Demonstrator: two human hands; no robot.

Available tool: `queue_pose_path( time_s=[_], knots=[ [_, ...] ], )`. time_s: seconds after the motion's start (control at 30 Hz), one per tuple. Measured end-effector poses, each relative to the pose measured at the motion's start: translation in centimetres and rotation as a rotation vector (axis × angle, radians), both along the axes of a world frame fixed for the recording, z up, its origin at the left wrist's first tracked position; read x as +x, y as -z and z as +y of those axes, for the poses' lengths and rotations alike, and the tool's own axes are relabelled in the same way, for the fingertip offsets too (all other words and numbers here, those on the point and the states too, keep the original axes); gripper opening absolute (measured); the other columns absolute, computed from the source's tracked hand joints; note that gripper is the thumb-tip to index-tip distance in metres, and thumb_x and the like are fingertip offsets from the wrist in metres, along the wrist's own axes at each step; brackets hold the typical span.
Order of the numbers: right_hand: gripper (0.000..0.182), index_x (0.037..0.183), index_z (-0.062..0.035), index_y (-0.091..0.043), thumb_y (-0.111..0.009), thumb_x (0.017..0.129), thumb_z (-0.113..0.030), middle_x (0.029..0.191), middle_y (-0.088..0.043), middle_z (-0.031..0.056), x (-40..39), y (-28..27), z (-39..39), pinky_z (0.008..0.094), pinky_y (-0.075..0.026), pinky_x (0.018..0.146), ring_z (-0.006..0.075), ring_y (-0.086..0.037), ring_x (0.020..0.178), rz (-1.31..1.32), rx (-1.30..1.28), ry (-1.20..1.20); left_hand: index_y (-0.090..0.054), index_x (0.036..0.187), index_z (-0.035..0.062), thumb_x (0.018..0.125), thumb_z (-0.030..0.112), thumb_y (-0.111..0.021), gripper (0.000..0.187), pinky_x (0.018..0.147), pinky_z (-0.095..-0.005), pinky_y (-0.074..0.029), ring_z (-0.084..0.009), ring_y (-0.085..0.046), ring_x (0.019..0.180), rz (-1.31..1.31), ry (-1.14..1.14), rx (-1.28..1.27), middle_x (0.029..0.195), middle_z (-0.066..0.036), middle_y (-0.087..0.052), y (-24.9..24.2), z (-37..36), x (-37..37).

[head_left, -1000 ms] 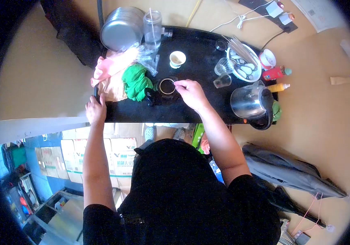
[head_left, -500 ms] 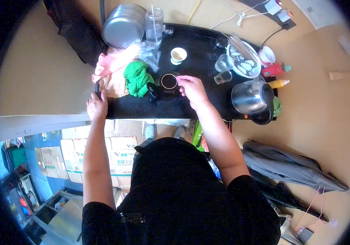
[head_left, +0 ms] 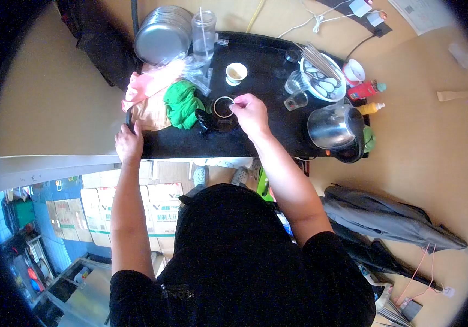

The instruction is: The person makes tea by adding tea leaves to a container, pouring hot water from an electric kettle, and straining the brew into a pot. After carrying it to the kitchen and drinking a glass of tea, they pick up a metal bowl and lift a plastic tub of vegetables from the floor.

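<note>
My right hand [head_left: 250,115] is closed in a pinch at the right side of a dark pot's pale round rim [head_left: 223,107]. A small greyish bit shows at its fingertips, too small to make out. To the left of the rim stands a black handle-like part [head_left: 203,121]. My left hand [head_left: 129,143] grips the left edge of the black table [head_left: 174,144], thumb and fingers either side of a dark strip [head_left: 129,117]. Beyond the pot stands a small white cup [head_left: 236,72]. A bunched green cloth [head_left: 181,103] lies left of the pot.
Pink and peach cloths [head_left: 149,95] lie at the left, below stacked metal plates [head_left: 163,36] and a clear jar [head_left: 203,35]. At the right are glasses [head_left: 297,100], a white bowl of spoons [head_left: 324,82], a steel kettle [head_left: 329,128] and a red bottle [head_left: 362,90].
My right hand has shifted slightly left, bringing its fingertips over the pot's opening. My left hand has stayed at the table's edge.
</note>
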State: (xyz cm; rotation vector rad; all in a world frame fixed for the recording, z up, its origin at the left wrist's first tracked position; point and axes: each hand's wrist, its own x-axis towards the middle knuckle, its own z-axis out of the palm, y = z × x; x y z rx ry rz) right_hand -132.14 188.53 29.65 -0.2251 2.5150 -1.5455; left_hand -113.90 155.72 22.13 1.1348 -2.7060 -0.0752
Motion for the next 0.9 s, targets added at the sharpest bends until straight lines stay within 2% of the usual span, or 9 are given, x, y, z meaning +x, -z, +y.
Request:
queue_pose_path(
  time_s=[0.07,0.17,0.37,0.57,0.6,0.7,0.73,0.9],
  knots=[
    [0.018,0.093,-0.0016,-0.071,-0.078,0.082,-0.013,0.093,-0.074,0.0158,0.3,-0.9,-0.2,0.0396,-0.057,0.081,0.0311,-0.073,0.088,0.125,0.118,-0.01,-0.059,0.098,-0.0008,0.1,0.056,-0.049,0.058,0.084,-0.0527,-0.053,-0.0433,-0.066,0.094,0.016,0.007,-0.006,0.093,-0.026,-0.069,0.1,0.0,0.0],
    [0.016,0.094,-0.003,-0.071,-0.076,0.082,-0.012,0.092,-0.074,0.0153,0.3,-1.1,-0.7,0.0417,-0.057,0.081,0.033,-0.072,0.087,0.193,0.237,0.011,-0.059,0.097,-0.0004,0.1,0.056,-0.049,0.058,0.084,-0.0525,-0.053,-0.0433,-0.066,0.094,0.02,0.011,-0.009,0.093,-0.025,-0.069,0.2,0.0,0.0],
    [0.015,0.092,-0.0043,-0.077,-0.073,0.081,-0.013,0.089,-0.076,0.0148,0.0,-1.9,-0.6,0.0415,-0.058,0.082,0.0323,-0.074,0.085,0.282,0.283,-0.047,-0.059,0.096,0.0002,0.1,0.057,-0.049,0.057,0.085,-0.0524,-0.053,-0.043,-0.066,0.094,0.005,-0.004,-0.02,0.093,-0.024,-0.069,0.3,0.0,0.0],
    [0.022,0.097,-0.0061,-0.079,-0.076,0.079,-0.018,0.091,-0.076,0.0166,-1.5,-1.1,0.2,0.0396,-0.058,0.083,0.0313,-0.074,0.086,0.08,0.096,-0.05,-0.059,0.097,-0.0002,0.1,0.056,-0.05,0.057,0.085,-0.0528,-0.053,-0.0439,-0.066,0.094,0.006,0.005,-0.015,0.092,-0.025,-0.069,0.4,-0.2,0.1],
    [0.023,0.099,-0.0035,-0.079,-0.076,0.08,-0.015,0.088,-0.076,0.0166,-2.0,-1.0,0.3,0.0367,-0.059,0.076,0.027,-0.075,0.079,0.058,0.06,-0.059,-0.059,0.097,-0.0002,0.1,0.056,-0.05,0.057,0.085,-0.0528,-0.053,-0.044,-0.066,0.094,0.01,0.005,-0.012,0.092,-0.025,-0.069,0.4,-0.1,0.1],
    [0.021,0.1,0.0005,-0.077,-0.075,0.082,-0.01,0.082,-0.076,0.0151,-2.0,-3.3,0.8,0.0312,-0.058,0.066,0.0196,-0.074,0.071,-0.207,-0.106,0.002,-0.059,0.098,-0.0004,0.1,0.056,-0.05,0.058,0.085,-0.0526,-0.053,-0.0441,-0.066,0.094,0.016,0.008,-0.009,0.092,-0.026,-0.069,0.3,0.0,0.0],
    [0.019,0.1,0.0032,-0.076,-0.073,0.083,-0.005,0.08,-0.075,0.0133,-2.3,-3.0,1.0,0.0262,-0.055,0.059,0.0133,-0.07,0.064,-0.198,-0.135,-0.017,-0.059,0.098,-0.0005,0.1,0.056,-0.05,0.058,0.085,-0.0526,-0.053,-0.0441,-0.066,0.094,0.014,0.008,-0.012,0.092,-0.026,-0.069,0.4,-0.1,0.0],
    [0.02,0.102,0.0051,-0.075,-0.07,0.084,-0.001,0.079,-0.074,0.0106,-2.1,-4.6,1.4,0.0271,-0.054,0.057,0.0129,-0.067,0.061,-0.222,-0.214,-0.013,-0.059,0.098,-0.0006,0.1,0.056,-0.048,0.058,0.085,-0.0526,-0.053,-0.0439,-0.066,0.095,0.0,0.003,0.014,0.093,-0.026,-0.069,-0.3,0.3,0.0]
  ],
)
